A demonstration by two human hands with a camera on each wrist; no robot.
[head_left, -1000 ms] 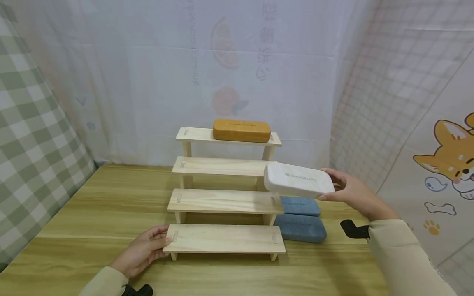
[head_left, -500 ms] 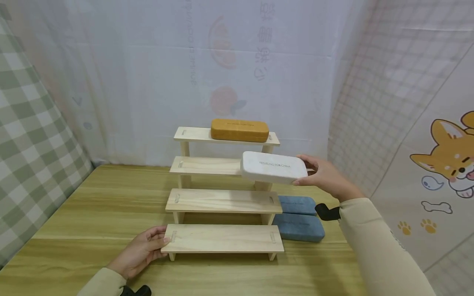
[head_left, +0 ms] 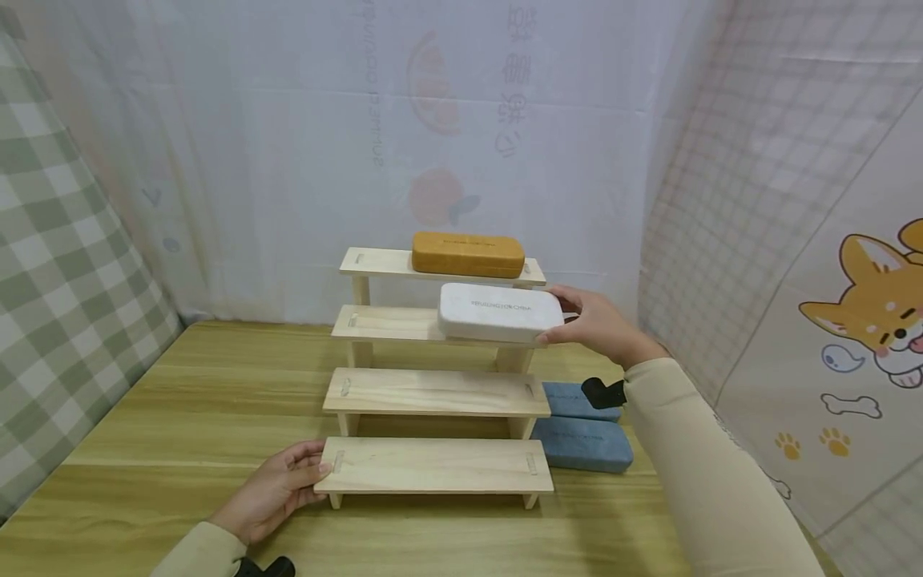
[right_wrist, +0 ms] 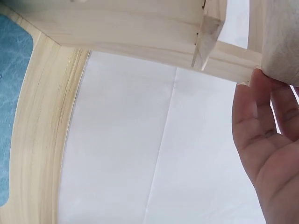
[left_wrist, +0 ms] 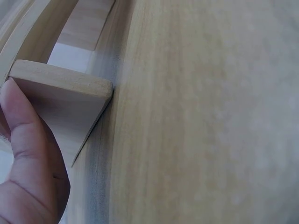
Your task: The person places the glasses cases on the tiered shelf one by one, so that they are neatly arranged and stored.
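Note:
In the head view, a white glasses case [head_left: 497, 312] with printed lettering is at the right part of the second tier from the top of a pale wooden stepped stand [head_left: 433, 465]. My right hand [head_left: 594, 324] grips the case by its right end. Whether its underside touches the board, I cannot tell. The right wrist view shows the fingers [right_wrist: 266, 107] against a corner of the case. My left hand [head_left: 277, 490] pinches the left end of the lowest tier, thumb on top. On the top tier, toward the right, lies a mustard-yellow glasses case [head_left: 469, 255].
Two blue glasses cases [head_left: 586, 445] lie side by side on the wood-grain table [head_left: 144, 449], right of the stand and partly hidden by it. A white curtain [head_left: 288, 184] hangs behind. Green checked cloth [head_left: 65, 264] borders the left, a dog-print cloth [head_left: 880, 296] the right.
My right hand has carried the white case leftward and a little farther back, from beside the stand to its second tier from the top. The left hand has stayed in place.

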